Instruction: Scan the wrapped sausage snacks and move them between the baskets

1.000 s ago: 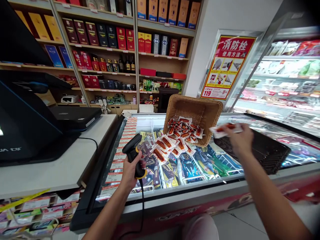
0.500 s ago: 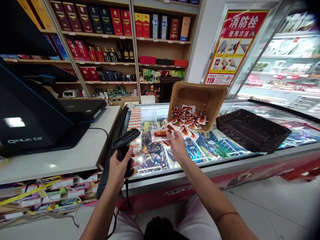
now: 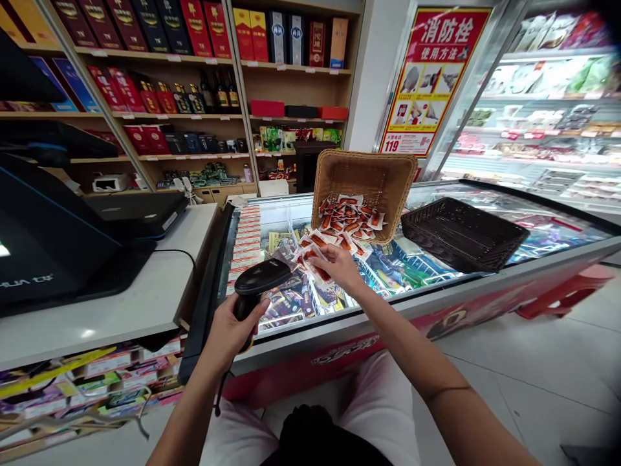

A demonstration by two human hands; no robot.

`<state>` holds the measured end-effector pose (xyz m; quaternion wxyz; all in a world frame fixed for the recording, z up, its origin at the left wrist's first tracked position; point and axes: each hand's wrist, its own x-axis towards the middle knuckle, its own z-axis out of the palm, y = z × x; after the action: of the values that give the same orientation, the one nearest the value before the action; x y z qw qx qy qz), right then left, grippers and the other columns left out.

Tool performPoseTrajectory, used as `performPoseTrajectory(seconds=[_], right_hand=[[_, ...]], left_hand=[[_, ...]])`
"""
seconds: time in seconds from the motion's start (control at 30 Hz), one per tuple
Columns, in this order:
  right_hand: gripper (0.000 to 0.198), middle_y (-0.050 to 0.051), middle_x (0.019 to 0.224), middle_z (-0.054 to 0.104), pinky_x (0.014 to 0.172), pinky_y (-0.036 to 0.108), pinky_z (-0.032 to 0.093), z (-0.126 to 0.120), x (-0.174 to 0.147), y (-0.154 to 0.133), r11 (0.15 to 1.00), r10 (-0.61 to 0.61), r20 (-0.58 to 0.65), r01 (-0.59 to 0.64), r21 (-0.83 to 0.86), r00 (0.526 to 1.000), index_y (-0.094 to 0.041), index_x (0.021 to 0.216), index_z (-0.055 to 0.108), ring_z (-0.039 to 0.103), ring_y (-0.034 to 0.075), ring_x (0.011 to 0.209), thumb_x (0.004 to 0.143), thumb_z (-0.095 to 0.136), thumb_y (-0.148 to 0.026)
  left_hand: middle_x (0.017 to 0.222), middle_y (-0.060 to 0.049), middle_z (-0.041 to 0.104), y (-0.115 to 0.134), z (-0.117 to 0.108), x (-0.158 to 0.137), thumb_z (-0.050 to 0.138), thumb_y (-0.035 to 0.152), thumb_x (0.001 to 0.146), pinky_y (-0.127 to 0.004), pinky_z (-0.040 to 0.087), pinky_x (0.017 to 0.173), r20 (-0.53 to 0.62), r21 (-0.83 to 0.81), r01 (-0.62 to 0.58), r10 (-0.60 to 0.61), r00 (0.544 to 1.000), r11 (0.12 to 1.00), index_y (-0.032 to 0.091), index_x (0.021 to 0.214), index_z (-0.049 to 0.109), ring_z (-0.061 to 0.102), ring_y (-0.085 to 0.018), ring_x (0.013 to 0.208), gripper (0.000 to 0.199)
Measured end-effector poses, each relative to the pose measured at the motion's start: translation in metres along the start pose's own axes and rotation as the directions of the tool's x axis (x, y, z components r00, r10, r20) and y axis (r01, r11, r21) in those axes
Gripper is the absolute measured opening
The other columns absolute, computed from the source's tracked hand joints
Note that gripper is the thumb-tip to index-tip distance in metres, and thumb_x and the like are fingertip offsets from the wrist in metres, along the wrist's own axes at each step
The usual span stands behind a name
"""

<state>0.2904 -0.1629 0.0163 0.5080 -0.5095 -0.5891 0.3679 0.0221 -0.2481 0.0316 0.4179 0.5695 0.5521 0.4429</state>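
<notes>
A black handheld barcode scanner [image 3: 259,277] is gripped by its handle in my left hand [image 3: 231,333], its head pointing right. My right hand [image 3: 342,268] pinches a clear-wrapped sausage [image 3: 316,260] close to the scanner's front end. Beyond it, a tan wicker basket [image 3: 405,194] stands tilted toward me. Several more wrapped sausages [image 3: 347,220] are heaped inside, and some spill over its lower edge onto the glass lid of the chest freezer [image 3: 286,210]. Bagged frozen goods show through the glass.
A dark woven tray [image 3: 466,233] rests on the freezer to the right. At left, a counter [image 3: 194,226] carries a black checkout terminal [image 3: 43,226]. Shelves of boxed bottles [image 3: 216,29] line the back wall. A red stool [image 3: 565,291] stands on the floor at right.
The scanner has moved right and turned toward the sausage. My right hand has tilted the sausage from lying level to slanting downward. The whole view has shifted slightly.
</notes>
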Motion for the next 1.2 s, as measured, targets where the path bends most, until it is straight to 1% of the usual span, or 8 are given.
performPoseTrajectory(seconds=[0.07, 0.17, 0.33, 0.47, 0.57, 0.7, 1.0, 1.2], right_hand=[[0.039, 0.004, 0.092, 0.081, 0.080, 0.035, 0.056, -0.007, 0.003, -0.004, 0.989, -0.061, 0.015, 0.062, -0.137, 0.998, -0.022, 0.096, 0.081, 0.073, 0.023, 0.084, 0.085, 0.077, -0.060], [0.034, 0.002, 0.094, 0.083, 0.080, 0.035, 0.055, -0.011, 0.003, -0.010, 0.946, -0.095, 0.009, 0.093, -0.309, 0.995, -0.029, 0.099, 0.086, 0.075, 0.025, 0.088, 0.092, 0.073, -0.058], [0.029, 0.000, 0.105, 0.084, 0.082, 0.034, 0.054, -0.010, -0.003, -0.020, 0.810, -0.120, -0.063, 0.061, -0.583, 0.991, -0.039, 0.112, 0.085, 0.076, 0.026, 0.099, 0.100, 0.065, -0.056], [0.029, 0.000, 0.112, 0.083, 0.082, 0.032, 0.053, -0.010, -0.011, -0.031, 0.702, -0.107, -0.051, 0.040, -0.711, 0.993, -0.040, 0.118, 0.083, 0.076, 0.025, 0.105, 0.104, 0.061, -0.053], [0.028, -0.001, 0.112, 0.083, 0.083, 0.031, 0.052, -0.012, -0.015, -0.035, 0.670, -0.075, -0.048, 0.015, -0.743, 0.996, -0.041, 0.116, 0.084, 0.075, 0.025, 0.105, 0.104, 0.061, -0.052], [0.028, -0.001, 0.109, 0.083, 0.081, 0.032, 0.051, -0.018, -0.018, -0.032, 0.689, -0.040, -0.064, -0.019, -0.724, 0.997, -0.041, 0.113, 0.085, 0.075, 0.026, 0.102, 0.103, 0.062, -0.054], [0.035, 0.000, 0.095, 0.083, 0.075, 0.031, 0.047, -0.035, -0.022, -0.018, 0.744, -0.019, -0.121, -0.067, -0.665, 0.992, -0.040, 0.110, 0.086, 0.074, 0.026, 0.095, 0.102, 0.059, -0.061], [0.039, 0.001, 0.093, 0.082, 0.069, 0.029, 0.044, -0.049, -0.026, -0.015, 0.708, -0.018, -0.182, -0.116, -0.696, 0.983, -0.039, 0.109, 0.086, 0.073, 0.026, 0.092, 0.103, 0.055, -0.062]], left_hand=[[0.050, 0.005, 0.053, 0.000, -0.002, -0.002, 0.081, 0.064, 0.073, -0.024, 0.037, 0.044, 0.028, 0.083, -0.011, 0.009, 1.000, 0.996, 0.019, 0.082, 0.063, 0.047, -0.012, 0.044, 0.049], [0.052, 0.005, 0.052, 0.002, -0.001, -0.006, 0.077, 0.065, 0.077, -0.024, 0.037, 0.046, 0.058, 0.207, -0.053, 0.042, 0.997, 0.977, 0.019, 0.088, 0.066, 0.048, -0.014, 0.046, 0.048], [0.056, 0.004, 0.052, 0.010, 0.007, -0.010, 0.070, 0.063, 0.082, -0.026, 0.038, 0.053, 0.095, 0.378, -0.166, 0.140, 0.986, 0.911, 0.018, 0.091, 0.069, 0.047, -0.015, 0.054, 0.046], [0.061, 0.004, 0.051, 0.017, 0.017, -0.009, 0.067, 0.062, 0.082, -0.026, 0.038, 0.059, 0.090, 0.433, -0.233, 0.215, 0.972, 0.871, 0.018, 0.090, 0.070, 0.043, -0.015, 0.060, 0.045], [0.060, 0.005, 0.048, 0.020, 0.024, -0.008, 0.064, 0.064, 0.082, -0.026, 0.036, 0.058, 0.085, 0.456, -0.235, 0.221, 0.972, 0.858, 0.018, 0.091, 0.070, 0.039, -0.015, 0.059, 0.047], [0.061, 0.004, 0.050, 0.024, 0.032, -0.007, 0.064, 0.066, 0.082, -0.026, 0.037, 0.058, 0.091, 0.461, -0.233, 0.215, 0.972, 0.856, 0.018, 0.094, 0.072, 0.038, -0.015, 0.059, 0.050], [0.076, -0.003, 0.069, 0.025, 0.041, -0.007, 0.065, 0.066, 0.083, -0.028, 0.043, 0.064, 0.110, 0.458, -0.221, 0.192, 0.975, 0.861, 0.018, 0.100, 0.071, 0.055, -0.020, 0.068, 0.051], [0.073, -0.003, 0.068, 0.027, 0.050, -0.005, 0.066, 0.063, 0.082, -0.029, 0.043, 0.064, 0.098, 0.457, -0.226, 0.204, 0.974, 0.860, 0.019, 0.094, 0.069, 0.055, -0.021, 0.068, 0.045]])
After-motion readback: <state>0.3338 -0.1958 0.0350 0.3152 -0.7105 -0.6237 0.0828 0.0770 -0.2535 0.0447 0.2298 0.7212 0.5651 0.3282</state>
